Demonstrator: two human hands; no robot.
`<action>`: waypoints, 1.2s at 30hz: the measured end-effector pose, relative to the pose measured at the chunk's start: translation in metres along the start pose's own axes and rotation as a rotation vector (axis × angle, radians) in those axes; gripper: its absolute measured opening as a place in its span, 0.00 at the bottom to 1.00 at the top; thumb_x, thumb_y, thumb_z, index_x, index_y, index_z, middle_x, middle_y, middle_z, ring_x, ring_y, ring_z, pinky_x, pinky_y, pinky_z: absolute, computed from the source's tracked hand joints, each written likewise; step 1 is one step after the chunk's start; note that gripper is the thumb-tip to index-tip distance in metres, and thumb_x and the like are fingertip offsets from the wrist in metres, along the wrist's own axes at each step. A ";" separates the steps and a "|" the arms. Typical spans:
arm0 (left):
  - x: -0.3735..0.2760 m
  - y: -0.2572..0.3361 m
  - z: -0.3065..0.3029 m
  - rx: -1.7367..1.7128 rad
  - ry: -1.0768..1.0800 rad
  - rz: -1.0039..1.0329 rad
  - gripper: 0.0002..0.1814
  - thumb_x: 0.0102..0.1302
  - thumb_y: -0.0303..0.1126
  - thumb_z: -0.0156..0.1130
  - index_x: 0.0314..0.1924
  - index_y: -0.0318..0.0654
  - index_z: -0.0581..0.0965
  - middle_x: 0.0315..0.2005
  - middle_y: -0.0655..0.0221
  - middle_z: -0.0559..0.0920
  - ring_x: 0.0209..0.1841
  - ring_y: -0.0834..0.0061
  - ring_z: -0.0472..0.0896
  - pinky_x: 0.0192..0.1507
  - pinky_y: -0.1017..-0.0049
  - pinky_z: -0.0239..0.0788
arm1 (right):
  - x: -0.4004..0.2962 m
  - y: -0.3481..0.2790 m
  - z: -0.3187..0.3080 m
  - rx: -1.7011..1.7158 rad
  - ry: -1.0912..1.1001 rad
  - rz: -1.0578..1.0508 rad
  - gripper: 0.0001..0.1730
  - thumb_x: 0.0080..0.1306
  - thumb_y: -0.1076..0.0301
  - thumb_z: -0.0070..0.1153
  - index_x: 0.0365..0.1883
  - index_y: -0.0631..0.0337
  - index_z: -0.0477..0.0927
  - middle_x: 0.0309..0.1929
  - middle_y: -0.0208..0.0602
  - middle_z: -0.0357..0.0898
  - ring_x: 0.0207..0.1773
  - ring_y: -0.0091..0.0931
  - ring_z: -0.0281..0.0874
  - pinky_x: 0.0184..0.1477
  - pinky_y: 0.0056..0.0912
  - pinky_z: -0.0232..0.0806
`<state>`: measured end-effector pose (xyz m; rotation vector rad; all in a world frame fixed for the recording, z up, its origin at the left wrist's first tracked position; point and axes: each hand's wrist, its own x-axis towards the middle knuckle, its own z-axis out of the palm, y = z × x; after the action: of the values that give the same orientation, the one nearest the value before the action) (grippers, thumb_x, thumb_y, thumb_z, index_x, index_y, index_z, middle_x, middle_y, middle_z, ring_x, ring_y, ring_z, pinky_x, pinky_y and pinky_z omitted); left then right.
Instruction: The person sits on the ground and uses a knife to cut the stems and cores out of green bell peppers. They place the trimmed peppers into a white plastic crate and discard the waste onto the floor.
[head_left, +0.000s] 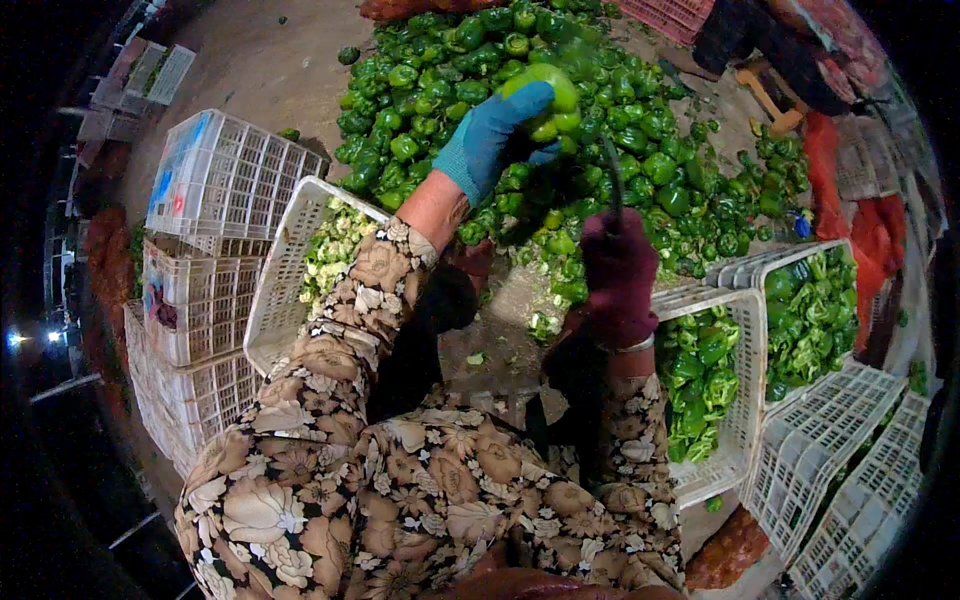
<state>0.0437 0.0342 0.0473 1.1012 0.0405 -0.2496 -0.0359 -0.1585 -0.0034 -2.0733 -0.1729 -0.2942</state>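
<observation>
My left hand (502, 131), in a blue-and-teal knit glove, grips a light green bell pepper (559, 94) above a large heap of green bell peppers (420, 97). My right hand (619, 281) wears a dark red glove and is closed around a knife, whose narrow dark blade (613, 172) points up and away from me. Blade and held pepper look apart. Beside my left forearm, a white plastic crate (281, 281) holds pale pepper cores. To the right of my right hand, another white crate (750, 375) contains cut green pepper pieces (701, 382).
Stacked white crates (202, 300) stand on the left. At the right, a further crate holds cut peppers (806, 322), with more crates (825, 427) nearby. Another person's dark-clothed leg (772, 52) is at upper right, near an orange-brown wooden piece (772, 101). Red mesh sacking (825, 180) hangs below.
</observation>
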 end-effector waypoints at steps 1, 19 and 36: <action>0.001 -0.001 -0.004 0.034 -0.080 -0.035 0.26 0.68 0.49 0.61 0.57 0.38 0.77 0.47 0.70 0.84 0.46 0.78 0.81 0.46 0.73 0.75 | 0.002 -0.006 -0.006 -0.130 0.010 0.021 0.23 0.59 0.55 0.70 0.47 0.56 0.77 0.36 0.39 0.80 0.38 0.38 0.81 0.40 0.36 0.75; -0.039 -0.038 0.026 0.400 -0.341 -0.240 0.33 0.64 0.54 0.63 0.58 0.34 0.77 0.45 0.71 0.82 0.44 0.80 0.78 0.48 0.75 0.72 | 0.025 0.006 -0.045 0.608 -0.318 0.145 0.39 0.53 0.74 0.73 0.64 0.60 0.72 0.53 0.33 0.80 0.53 0.24 0.78 0.55 0.30 0.73; -0.042 -0.036 0.042 -0.135 -0.248 -0.234 0.33 0.64 0.51 0.64 0.61 0.35 0.73 0.51 0.65 0.81 0.49 0.75 0.81 0.49 0.73 0.76 | 0.027 0.001 -0.063 1.232 -0.117 0.394 0.39 0.59 0.65 0.66 0.68 0.59 0.66 0.49 0.40 0.81 0.41 0.28 0.80 0.42 0.31 0.75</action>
<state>-0.0089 -0.0112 0.0416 0.9246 -0.0346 -0.5839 -0.0185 -0.2138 0.0328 -0.8605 0.0076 0.1692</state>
